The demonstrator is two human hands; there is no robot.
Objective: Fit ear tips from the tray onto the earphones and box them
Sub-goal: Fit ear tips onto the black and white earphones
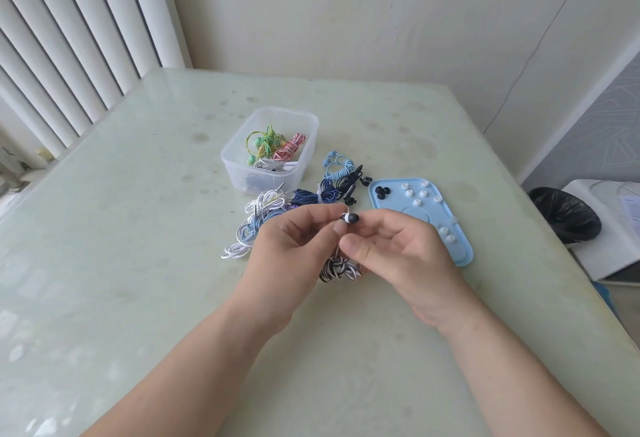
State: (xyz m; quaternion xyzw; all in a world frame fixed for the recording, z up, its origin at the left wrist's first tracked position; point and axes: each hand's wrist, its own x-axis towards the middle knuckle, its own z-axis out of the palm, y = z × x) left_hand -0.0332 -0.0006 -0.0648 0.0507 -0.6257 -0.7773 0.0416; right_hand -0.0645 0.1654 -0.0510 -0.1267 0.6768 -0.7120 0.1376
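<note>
Fitting step: the left hand (294, 253) had a closed grip, pinching the earbud (345, 217), whose dark ear tip (353, 218) looked seated. The right hand (405, 253) curled beside it, its hold unclear. The next move probably called for another tip from the tray (460, 246), right of the grip.

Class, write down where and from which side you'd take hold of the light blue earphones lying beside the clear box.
Pinch the light blue earphones across their wound middle, coming straight down from above: they lie flat on the table, with the clear box at left and black earphones crowding the right.
</note>
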